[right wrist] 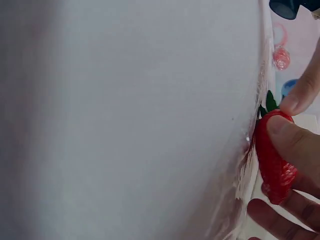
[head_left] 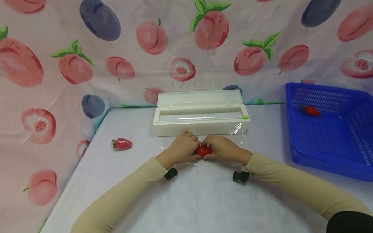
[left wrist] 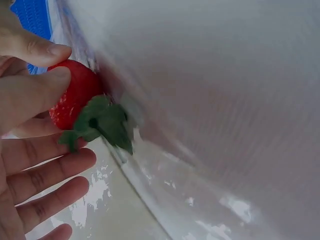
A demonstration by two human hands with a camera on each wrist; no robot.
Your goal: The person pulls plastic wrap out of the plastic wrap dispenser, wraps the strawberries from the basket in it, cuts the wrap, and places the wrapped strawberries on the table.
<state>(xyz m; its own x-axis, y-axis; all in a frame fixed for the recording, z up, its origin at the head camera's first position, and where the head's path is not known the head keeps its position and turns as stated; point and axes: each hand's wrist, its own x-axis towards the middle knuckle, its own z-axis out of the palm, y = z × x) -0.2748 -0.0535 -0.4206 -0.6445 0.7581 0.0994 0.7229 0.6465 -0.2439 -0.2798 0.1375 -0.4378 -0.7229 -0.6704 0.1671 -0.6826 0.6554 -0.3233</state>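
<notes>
L hand + R hand: fingers of both pinch strawberry nr clear film, in front of white box on tabletop; blue basket to R.

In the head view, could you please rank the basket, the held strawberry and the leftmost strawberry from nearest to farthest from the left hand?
1. Held strawberry: touching the left hand.
2. Leftmost strawberry: left of that hand.
3. Basket: far right.
</notes>
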